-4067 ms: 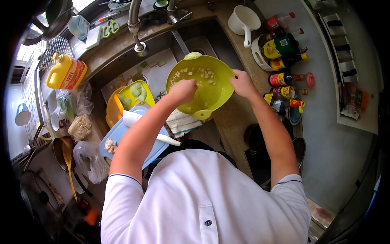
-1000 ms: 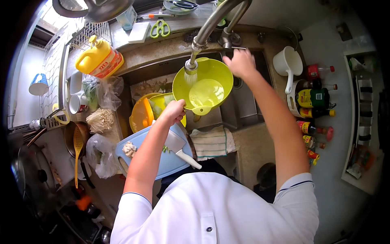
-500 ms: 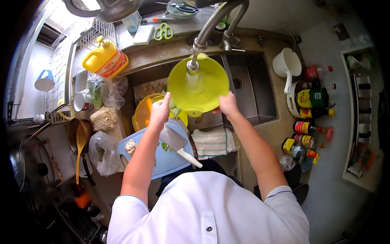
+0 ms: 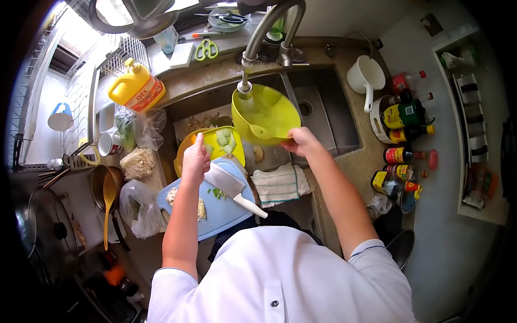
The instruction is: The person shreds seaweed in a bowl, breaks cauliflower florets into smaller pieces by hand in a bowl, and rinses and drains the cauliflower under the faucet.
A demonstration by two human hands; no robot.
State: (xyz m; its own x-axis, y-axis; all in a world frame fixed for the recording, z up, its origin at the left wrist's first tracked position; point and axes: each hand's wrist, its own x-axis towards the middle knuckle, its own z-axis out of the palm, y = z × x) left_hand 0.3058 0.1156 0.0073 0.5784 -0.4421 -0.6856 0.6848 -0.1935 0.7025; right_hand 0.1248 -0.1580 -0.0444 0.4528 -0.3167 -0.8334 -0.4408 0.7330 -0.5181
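Note:
My right hand (image 4: pixel 301 141) is closed on the near right rim of a yellow-green bowl (image 4: pixel 264 121). The bowl tilts under the faucet head (image 4: pixel 244 88), and water runs into it. My left hand (image 4: pixel 196 157) is off the bowl, one finger or thumb stretched up and the others partly curled. It is beside a yellow basket (image 4: pixel 237 156) of pale green cut pieces (image 4: pixel 226 141); whether it touches the basket is unclear. Below, a cleaver (image 4: pixel 226 180) with a white handle lies on a blue cutting board (image 4: pixel 226 215) with chopped bits.
The double sink (image 4: pixel 328 116) lies under the bowl. A striped cloth (image 4: pixel 280 185) drapes over its front edge. Enoki mushrooms (image 4: pixel 138 163), plastic bags (image 4: pixel 141 207) and a yellow jug (image 4: pixel 135 89) are on the left. A white dipper (image 4: pixel 366 75) and several bottles (image 4: pixel 401 121) stand on the right.
My left hand has let go of the bowl and moved down and left. The bowl now tilts in my right hand, and more of the yellow basket shows.

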